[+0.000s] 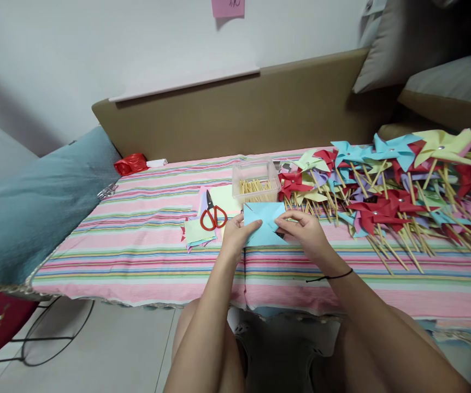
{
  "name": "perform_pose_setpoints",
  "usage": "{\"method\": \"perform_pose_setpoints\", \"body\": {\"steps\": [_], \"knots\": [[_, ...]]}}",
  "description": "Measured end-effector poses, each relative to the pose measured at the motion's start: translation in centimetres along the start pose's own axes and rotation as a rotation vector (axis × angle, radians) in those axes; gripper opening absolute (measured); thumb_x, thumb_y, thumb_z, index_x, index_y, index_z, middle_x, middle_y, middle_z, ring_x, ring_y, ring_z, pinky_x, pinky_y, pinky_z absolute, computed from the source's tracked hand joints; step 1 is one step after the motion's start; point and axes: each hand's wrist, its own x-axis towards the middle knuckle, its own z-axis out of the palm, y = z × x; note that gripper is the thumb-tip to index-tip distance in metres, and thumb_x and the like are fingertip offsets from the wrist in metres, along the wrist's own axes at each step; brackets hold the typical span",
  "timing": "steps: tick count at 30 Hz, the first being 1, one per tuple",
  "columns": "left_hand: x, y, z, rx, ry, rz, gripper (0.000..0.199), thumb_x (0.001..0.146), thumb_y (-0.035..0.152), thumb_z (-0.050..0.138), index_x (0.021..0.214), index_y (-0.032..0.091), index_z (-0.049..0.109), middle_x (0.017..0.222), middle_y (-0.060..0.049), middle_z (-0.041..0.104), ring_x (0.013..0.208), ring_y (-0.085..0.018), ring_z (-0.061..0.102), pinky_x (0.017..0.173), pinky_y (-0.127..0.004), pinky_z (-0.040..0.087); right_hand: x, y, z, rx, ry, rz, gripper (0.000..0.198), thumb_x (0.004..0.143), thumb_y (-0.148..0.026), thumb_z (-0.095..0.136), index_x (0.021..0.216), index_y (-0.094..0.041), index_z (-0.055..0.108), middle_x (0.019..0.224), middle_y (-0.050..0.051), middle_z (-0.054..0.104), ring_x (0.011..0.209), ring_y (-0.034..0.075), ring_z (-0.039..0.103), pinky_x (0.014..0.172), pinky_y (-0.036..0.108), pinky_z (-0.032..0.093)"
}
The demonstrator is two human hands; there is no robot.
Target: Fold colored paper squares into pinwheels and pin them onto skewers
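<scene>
Forearms come up from 6 o'clock, a dark cord around the right wrist. Clock directions below are taken from the blue paper, which is at the meeting point of the two hands, over the striped cloth.

Left hand: grasping the paper at its 9 o'clock edge, thumb flat on top, other fingers partly hidden. Right hand: thumb and forefinger pinching the paper near its 3 o'clock edge; cannot tell whether a corner is folded there. Dark slits show towards the paper's 10 and 4 o'clock corners.

At 12 o'clock, just beyond the paper: clear box containing thin sticks. At 9 to 10 o'clock, near the left hand: scissors with red handles, blades pointing to 11; a pale yellow sheet beside them; a stack, pale green uppermost, just below.

From 1 to 3 o'clock: many pinwheels on sticks, heaped and overlapping, in red, blue, yellow, green and purple. Well apart at 10 o'clock: red bag, touching or just beside a white roll. At 8 o'clock, lower than the cloth: red seat.
</scene>
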Motion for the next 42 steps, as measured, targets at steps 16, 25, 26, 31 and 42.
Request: {"method": "perform_pose_setpoints", "body": {"steps": [16,25,26,31,42], "knots": [[-0.1,-0.4,0.6,0.022,0.044,0.044,0.038,0.049,0.024,0.085,0.083,0.013,0.071,0.074,-0.005,0.074,0.065,-0.019,0.066,0.065,-0.032,0.052,0.3,0.8,0.4,-0.013,0.06,-0.022,0.043,0.057,-0.038,0.082,0.086,-0.021,0.056,0.061,-0.004,0.062,0.051,0.012,0.059,0.046,0.023,0.044],[0.2,-1.1,1.2,-0.027,0.124,0.073,0.04,0.05,0.026,0.083,0.086,0.014,0.07,0.081,-0.007,0.075,0.072,-0.021,0.068,0.071,-0.032,0.052,0.4,1.0,1.2,0.158,0.107,0.088,0.09,0.052,-0.033,0.084,0.124,-0.025,0.031,0.073,-0.001,0.069,0.063,0.018,0.066,0.059,0.03,0.054],[0.1,-1.1,1.2,-0.024,0.119,0.07,0.041,0.05,0.027,0.084,0.086,0.014,0.07,0.081,-0.007,0.075,0.072,-0.02,0.067,0.071,-0.032,0.052,0.4,1.0,1.2,0.149,0.117,0.092,0.093,0.052,-0.034,0.084,0.126,-0.025,0.03,0.072,-0.001,0.069,0.062,0.018,0.066,0.058,0.03,0.053],[-0.1,-0.4,0.8,0.045,0.09,0.046,0.038,0.055,0.034,0.081,0.086,0.014,0.07,0.075,-0.005,0.072,0.067,-0.017,0.064,0.064,-0.029,0.049,0.5,0.6,0.6,0.058,0.116,0.09,0.099,0.051,-0.035,0.083,0.131,-0.022,0.028,0.068,-0.002,0.068,0.061,0.021,0.065,0.057,0.032,0.051],[0.3,0.6,-0.6,0.192,-0.048,0.127,0.029,0.056,0.028,0.081,0.08,0.015,0.07,0.076,-0.004,0.068,0.073,-0.014,0.06,0.069,-0.025,0.044,0.2,0.3,-0.3,-0.148,-0.217,0.238,0.1,0.055,-0.018,0.075,0.138,-0.017,0.02,0.057,-0.006,0.063,0.052,0.016,0.059,0.051,0.025,0.042]]}}
